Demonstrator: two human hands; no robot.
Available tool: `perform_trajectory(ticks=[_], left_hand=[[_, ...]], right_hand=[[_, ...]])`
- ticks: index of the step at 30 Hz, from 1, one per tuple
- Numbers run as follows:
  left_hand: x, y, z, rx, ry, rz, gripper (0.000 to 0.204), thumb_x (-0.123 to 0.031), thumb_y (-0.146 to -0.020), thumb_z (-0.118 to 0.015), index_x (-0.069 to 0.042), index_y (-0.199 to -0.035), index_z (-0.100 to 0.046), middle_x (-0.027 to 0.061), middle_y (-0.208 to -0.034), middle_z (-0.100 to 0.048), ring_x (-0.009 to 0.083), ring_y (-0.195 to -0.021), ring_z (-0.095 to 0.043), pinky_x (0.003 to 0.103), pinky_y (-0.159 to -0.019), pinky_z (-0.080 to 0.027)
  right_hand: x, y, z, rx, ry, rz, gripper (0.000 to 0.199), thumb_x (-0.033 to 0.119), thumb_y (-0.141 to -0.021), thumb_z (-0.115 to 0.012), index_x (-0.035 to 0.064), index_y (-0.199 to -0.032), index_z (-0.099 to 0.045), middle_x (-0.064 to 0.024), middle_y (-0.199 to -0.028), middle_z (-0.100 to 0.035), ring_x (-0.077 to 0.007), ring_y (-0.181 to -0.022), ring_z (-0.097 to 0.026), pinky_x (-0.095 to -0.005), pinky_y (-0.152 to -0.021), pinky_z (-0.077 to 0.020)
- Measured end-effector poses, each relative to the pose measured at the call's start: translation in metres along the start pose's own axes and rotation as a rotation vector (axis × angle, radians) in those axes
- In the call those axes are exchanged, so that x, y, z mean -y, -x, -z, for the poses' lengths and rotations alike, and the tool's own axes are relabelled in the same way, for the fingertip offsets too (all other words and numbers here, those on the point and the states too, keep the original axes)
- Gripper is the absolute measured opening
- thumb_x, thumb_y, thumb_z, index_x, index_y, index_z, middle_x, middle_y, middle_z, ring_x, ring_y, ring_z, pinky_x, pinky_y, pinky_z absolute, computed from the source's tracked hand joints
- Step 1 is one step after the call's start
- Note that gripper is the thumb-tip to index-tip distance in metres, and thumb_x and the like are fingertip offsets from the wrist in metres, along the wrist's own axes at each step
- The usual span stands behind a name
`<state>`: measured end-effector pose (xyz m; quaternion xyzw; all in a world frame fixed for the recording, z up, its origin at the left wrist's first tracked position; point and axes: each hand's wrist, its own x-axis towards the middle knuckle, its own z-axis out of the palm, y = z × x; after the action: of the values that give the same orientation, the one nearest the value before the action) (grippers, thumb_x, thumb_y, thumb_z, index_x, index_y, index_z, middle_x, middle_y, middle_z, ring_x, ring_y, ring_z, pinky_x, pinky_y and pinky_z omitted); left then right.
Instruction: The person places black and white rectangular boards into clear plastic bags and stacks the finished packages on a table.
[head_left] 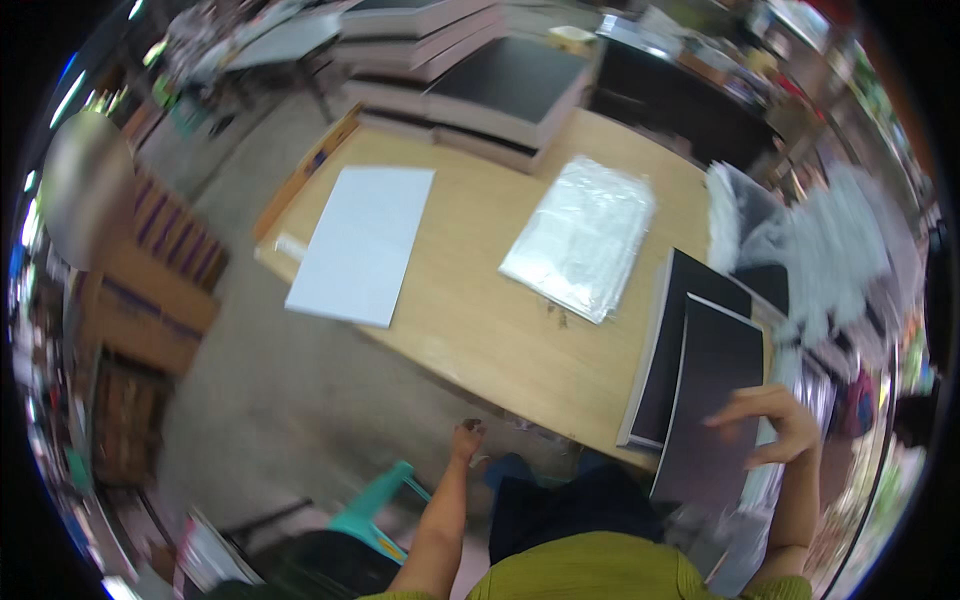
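Fingers (745,405) of the right hand (775,425) are seen loosely spread and curled over the near right part of a black sheet (715,390), which is held tilted up from a stack of black sheets (670,340) lying at the right end of the wooden table (480,310). The sheet's lower edge reaches past the table's near edge, toward the lap. The left hand (467,437) is lowered beside the near table edge, well apart from the sheet; its fingers appear bunched together, though whether anything is gripped cannot be told.

A bundle of clear plastic bags (580,235) lies mid-table, just left of the black stack, and a white sheet (365,240) lies farther left, near the table's left edge. Bare wood is left between these two and along the near edge. Stacked boards (500,85) are set at the far edge. A teal stool (385,510) stands on the floor below the left forearm.
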<state>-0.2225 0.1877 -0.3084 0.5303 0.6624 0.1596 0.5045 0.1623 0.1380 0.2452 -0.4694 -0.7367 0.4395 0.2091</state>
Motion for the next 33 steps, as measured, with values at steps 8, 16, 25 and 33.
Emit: perform_trajectory(ticks=[8, 16, 25, 33], left_hand=[[-0.097, -0.010, 0.046, 0.777, -0.547, -0.320, 0.052, -0.036, -0.079, -0.066, -0.007, -0.120, -0.056, 0.0192, -0.118, -0.059, 0.0322, -0.104, -0.059, 0.039, -0.088, -0.047], [-0.202, 0.041, 0.000, 1.429, -0.521, -0.597, 0.044, -0.037, -0.097, -0.041, -0.003, -0.124, -0.051, 0.0195, -0.123, -0.053, 0.0322, -0.117, -0.048, 0.038, -0.101, -0.035], [-0.247, 0.047, -0.003, 1.593, -0.848, -0.866, 0.063, -0.033, -0.088, -0.058, -0.001, -0.136, -0.034, 0.0239, -0.137, -0.038, 0.0367, -0.129, -0.034, 0.040, -0.107, -0.027], [-0.205, 0.037, -0.010, 1.405, -0.910, -1.175, 0.065, -0.025, -0.081, -0.067, -0.006, -0.135, -0.036, 0.0229, -0.138, -0.033, 0.0400, -0.128, -0.033, 0.042, -0.106, -0.029]], right_hand=[[-0.038, 0.085, -0.153, 0.082, -0.987, 0.283, 0.043, 0.025, -0.087, -0.063, -0.0060, -0.117, -0.058, -0.0170, -0.093, -0.067, -0.0185, -0.074, -0.065, -0.0268, -0.061, -0.0501], [-0.169, 0.172, -0.406, -0.373, -1.386, -1.296, 0.035, 0.029, -0.088, -0.061, 0.0035, -0.112, -0.063, -0.0080, -0.085, -0.068, -0.0138, -0.072, -0.065, -0.0294, -0.062, -0.0532], [-0.241, 0.102, -0.593, -1.100, -0.604, -1.916, 0.049, 0.037, -0.067, -0.075, 0.0119, -0.108, -0.065, -0.0193, -0.107, -0.062, -0.0319, -0.100, -0.059, -0.0410, -0.088, -0.0474], [-0.233, 0.070, -0.599, -1.304, -0.545, -2.221, 0.093, 0.048, -0.067, -0.076, 0.0300, -0.143, -0.027, -0.0177, -0.151, -0.014, -0.0403, -0.137, -0.015, -0.0634, -0.100, -0.0271]])
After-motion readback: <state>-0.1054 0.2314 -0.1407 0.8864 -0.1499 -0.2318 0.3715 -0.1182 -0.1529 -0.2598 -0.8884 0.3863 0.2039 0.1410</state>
